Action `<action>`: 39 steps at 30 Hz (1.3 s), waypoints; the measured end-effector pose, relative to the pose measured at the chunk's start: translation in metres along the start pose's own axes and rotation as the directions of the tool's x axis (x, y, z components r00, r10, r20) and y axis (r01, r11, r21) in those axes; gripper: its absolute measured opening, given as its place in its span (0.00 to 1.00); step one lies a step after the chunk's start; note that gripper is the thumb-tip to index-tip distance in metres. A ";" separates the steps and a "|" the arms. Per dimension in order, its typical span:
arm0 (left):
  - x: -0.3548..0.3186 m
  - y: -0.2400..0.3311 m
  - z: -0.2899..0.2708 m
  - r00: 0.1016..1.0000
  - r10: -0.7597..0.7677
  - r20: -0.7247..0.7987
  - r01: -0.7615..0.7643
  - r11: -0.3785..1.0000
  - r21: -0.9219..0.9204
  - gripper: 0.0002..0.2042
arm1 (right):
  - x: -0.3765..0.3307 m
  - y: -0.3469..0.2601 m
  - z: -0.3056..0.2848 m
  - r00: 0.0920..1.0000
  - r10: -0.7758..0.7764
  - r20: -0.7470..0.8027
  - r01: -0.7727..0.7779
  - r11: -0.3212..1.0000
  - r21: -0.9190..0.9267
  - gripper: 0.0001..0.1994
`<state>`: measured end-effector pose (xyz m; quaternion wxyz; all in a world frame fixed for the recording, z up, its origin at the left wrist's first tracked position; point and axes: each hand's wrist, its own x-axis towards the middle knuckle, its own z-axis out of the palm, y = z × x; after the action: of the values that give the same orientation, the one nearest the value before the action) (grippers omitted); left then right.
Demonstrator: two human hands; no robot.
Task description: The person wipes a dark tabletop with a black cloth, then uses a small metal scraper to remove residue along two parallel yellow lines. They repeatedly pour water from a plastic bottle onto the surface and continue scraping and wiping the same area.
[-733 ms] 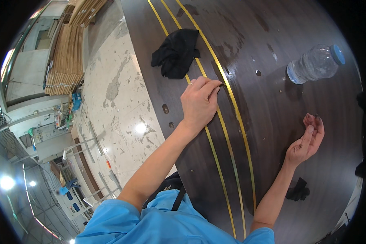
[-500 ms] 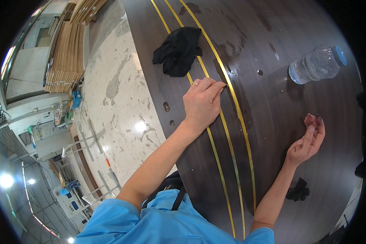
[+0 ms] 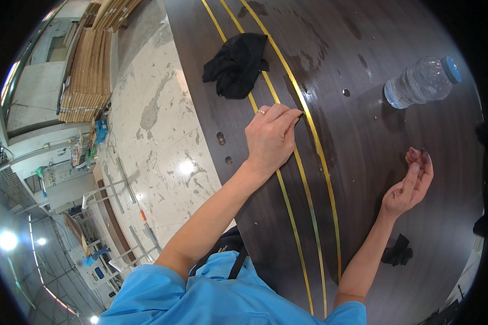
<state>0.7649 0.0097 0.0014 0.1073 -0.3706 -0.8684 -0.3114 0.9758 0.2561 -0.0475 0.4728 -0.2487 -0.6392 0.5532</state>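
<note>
While the left hand (image 3: 269,140) rests palm-down on the dark wood-grain desk (image 3: 363,141), its fingers (image 3: 285,115) are drawn narrowly together, with the tips pressed against the inner of 2 brass inlay strips (image 3: 287,200) that run in parallel curves along the desk surface. A ring is visible on 1 finger of this hand. The fingers hold no loose object; they contact only the strip and the surrounding surface. The right hand (image 3: 409,187) is held palm-up above the desk, well apart from the left hand and to the right of both strips, with its fingers (image 3: 421,160) loosely curled inward and darkened at the tips; whether they enclose a small item cannot be told. A crumpled black cloth (image 3: 236,65) lies across the 2 strips, beyond the left hand and apart from it. A clear plastic bottle with a blue cap (image 3: 423,82) lies on its side on the desk, beyond the right hand. A small black object (image 3: 397,252) lies on the desk just beside the right forearm. Several small round holes (image 3: 220,138) are visible in the desk near its left edge. Beyond that edge lie a pale marble floor (image 3: 162,146) and stacked wooden boards (image 3: 87,76).
</note>
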 end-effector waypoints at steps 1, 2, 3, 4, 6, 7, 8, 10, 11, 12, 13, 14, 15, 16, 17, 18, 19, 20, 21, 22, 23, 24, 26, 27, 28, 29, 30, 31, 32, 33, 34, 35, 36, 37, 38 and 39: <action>0.000 0.000 0.000 1.000 0.002 -0.001 -0.002 1.000 -0.004 0.07 | 0.000 -0.001 0.000 1.000 0.005 0.000 -0.005 1.000 -0.002 0.19; 0.001 -0.001 0.000 1.000 -0.002 0.001 0.002 1.000 -0.008 0.07 | 0.000 -0.001 0.001 1.000 0.008 -0.003 -0.008 1.000 -0.014 0.19; 0.001 -0.001 -0.001 1.000 0.007 0.001 -0.007 1.000 -0.010 0.07 | 0.000 -0.001 0.001 1.000 0.010 -0.002 -0.010 1.000 0.004 0.19; 0.001 -0.002 -0.001 1.000 0.010 0.006 -0.010 1.000 -0.013 0.07 | 0.000 -0.001 0.001 1.000 0.012 -0.005 -0.012 1.000 0.009 0.19; 0.001 -0.002 -0.001 1.000 0.016 0.010 -0.016 1.000 -0.015 0.07 | 0.000 -0.002 0.002 1.000 0.012 -0.007 -0.012 1.000 0.014 0.19; 0.001 -0.002 -0.001 1.000 0.018 0.009 -0.018 1.000 -0.013 0.07 | 0.000 -0.002 0.002 1.000 0.011 -0.005 -0.011 1.000 0.014 0.19; 0.001 -0.002 -0.001 1.000 0.020 0.008 -0.020 1.000 -0.012 0.07 | 0.000 -0.001 0.002 1.000 0.010 -0.008 -0.010 1.000 0.003 0.19; 0.000 -0.002 -0.001 1.000 0.019 0.013 -0.019 1.000 -0.015 0.08 | 0.000 -0.001 0.001 1.000 0.006 -0.001 -0.006 1.000 0.005 0.19; -0.001 -0.001 -0.002 1.000 0.019 0.015 -0.018 1.000 -0.017 0.08 | 0.000 -0.001 0.001 1.000 0.005 -0.004 -0.005 1.000 -0.009 0.19; -0.001 -0.001 -0.002 1.000 0.018 0.015 -0.018 1.000 -0.015 0.08 | 0.000 -0.001 0.001 1.000 0.006 -0.002 -0.006 1.000 -0.001 0.19; -0.002 0.000 -0.002 1.000 0.017 0.015 -0.017 1.000 -0.013 0.08 | 0.000 -0.001 0.001 1.000 0.007 -0.004 -0.007 1.000 -0.002 0.19; -0.003 0.000 -0.002 1.000 0.019 0.012 -0.019 1.000 -0.012 0.08 | 0.000 0.000 0.001 1.000 0.011 -0.010 -0.011 1.000 -0.013 0.19; -0.003 0.001 -0.001 1.000 0.015 0.016 -0.015 1.000 -0.012 0.08 | 0.000 0.000 0.001 1.000 0.010 -0.008 -0.010 1.000 -0.004 0.19; -0.004 0.001 -0.001 1.000 0.014 0.014 -0.014 1.000 -0.013 0.08 | 0.000 0.000 0.000 1.000 0.012 -0.009 -0.012 1.000 -0.004 0.19; -0.004 0.001 -0.001 1.000 0.007 0.016 -0.007 1.000 -0.014 0.08 | 0.000 0.000 0.000 1.000 0.015 -0.015 -0.015 1.000 -0.014 0.19; -0.006 0.002 -0.001 1.000 0.013 0.017 -0.012 1.000 -0.017 0.08 | 0.000 0.001 0.000 1.000 0.009 -0.005 -0.009 1.000 -0.006 0.19; -0.007 0.003 -0.001 1.000 0.013 0.020 -0.013 1.000 -0.019 0.08 | 0.000 0.001 0.000 1.000 0.004 0.001 -0.004 1.000 -0.006 0.19; -0.008 0.003 -0.001 1.000 0.014 0.023 -0.014 1.000 -0.020 0.08 | 0.000 0.001 -0.001 1.000 -0.005 0.004 0.005 1.000 -0.016 0.19; -0.008 0.004 -0.001 1.000 0.008 0.026 -0.008 1.000 -0.017 0.08 | 0.000 0.001 -0.001 1.000 -0.002 0.009 0.002 1.000 -0.003 0.19; -0.009 0.005 -0.002 1.000 0.002 0.029 -0.001 1.000 -0.015 0.08 | 0.000 0.001 -0.001 1.000 -0.002 0.011 0.002 1.000 0.000 0.19; -0.010 0.005 -0.002 0.999 -0.005 0.033 0.006 1.000 -0.012 0.08 | 0.000 0.001 -0.001 1.000 -0.001 0.008 0.002 1.000 -0.006 0.19; -0.010 0.007 -0.002 0.999 -0.003 0.034 0.003 1.000 -0.009 0.08 | 0.000 0.001 -0.001 1.000 0.005 0.010 -0.005 1.000 0.004 0.19; -0.011 0.008 -0.003 0.999 -0.017 0.039 0.017 1.000 -0.003 0.08 | -0.001 0.001 0.000 1.000 0.022 -0.003 -0.022 1.000 -0.007 0.19; -0.012 0.009 -0.004 0.999 0.003 0.044 -0.002 1.000 -0.010 0.08 | -0.002 0.000 0.000 1.000 0.018 -0.005 -0.018 1.000 -0.002 0.19; -0.014 0.010 -0.004 0.999 0.002 0.050 -0.001 1.000 -0.016 0.08 | -0.002 0.000 0.001 1.000 0.015 -0.011 -0.015 1.000 -0.007 0.19; -0.015 0.010 -0.005 0.999 0.018 0.049 -0.017 1.000 -0.025 0.08 | -0.002 0.000 0.002 1.000 0.012 -0.019 -0.012 1.000 -0.020 0.19; -0.017 0.010 -0.005 0.998 -0.002 0.060 0.004 1.000 -0.029 0.08 | -0.002 -0.001 0.002 1.000 0.010 -0.020 -0.011 1.000 -0.016 0.19; -0.019 0.010 -0.005 0.998 -0.008 0.067 0.011 0.999 -0.037 0.08 | -0.003 -0.002 0.002 1.000 0.012 -0.023 -0.012 1.000 -0.020 0.20; -0.020 0.011 -0.006 0.996 -0.034 0.088 0.038 0.998 -0.040 0.08 | -0.003 -0.002 0.002 0.999 0.019 -0.036 -0.020 0.999 -0.032 0.20; -0.021 0.011 -0.006 0.997 -0.009 0.081 0.013 0.999 -0.052 0.08 | -0.003 -0.002 0.003 1.000 0.003 -0.023 -0.004 1.000 -0.031 0.20; -0.022 0.012 -0.006 0.996 -0.005 0.089 0.010 0.998 -0.058 0.08 | -0.003 -0.002 0.002 1.000 -0.005 -0.020 0.005 0.999 -0.037 0.20; -0.022 0.013 -0.006 0.995 0.001 0.097 0.005 0.998 -0.065 0.08 | -0.003 -0.002 0.002 1.000 -0.011 -0.026 0.010 0.999 -0.053 0.20; -0.021 0.014 -0.007 0.995 -0.010 0.100 0.017 0.997 -0.073 0.08 | -0.003 -0.002 0.002 1.000 -0.023 -0.021 0.022 0.998 -0.054 0.20; -0.019 0.015 -0.010 0.994 -0.020 0.105 0.028 0.996 -0.081 0.09 | -0.004 -0.002 0.001 0.999 -0.032 -0.023 0.030 0.997 -0.066 0.20; -0.016 0.015 -0.014 0.993 -0.024 0.119 0.035 0.996 -0.087 0.09 | -0.004 -0.002 0.001 0.999 -0.041 -0.028 0.039 0.995 -0.088 0.20; -0.012 0.014 -0.018 0.991 -0.088 0.104 0.100 0.989 -0.111 0.09 | -0.004 -0.002 0.001 0.998 -0.048 -0.029 0.045 0.996 -0.074 0.21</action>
<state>0.7829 -0.0013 0.0172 0.0275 -0.3499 -0.8697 -0.3472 0.9773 0.2516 -0.0466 0.4861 -0.2594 -0.6570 0.5145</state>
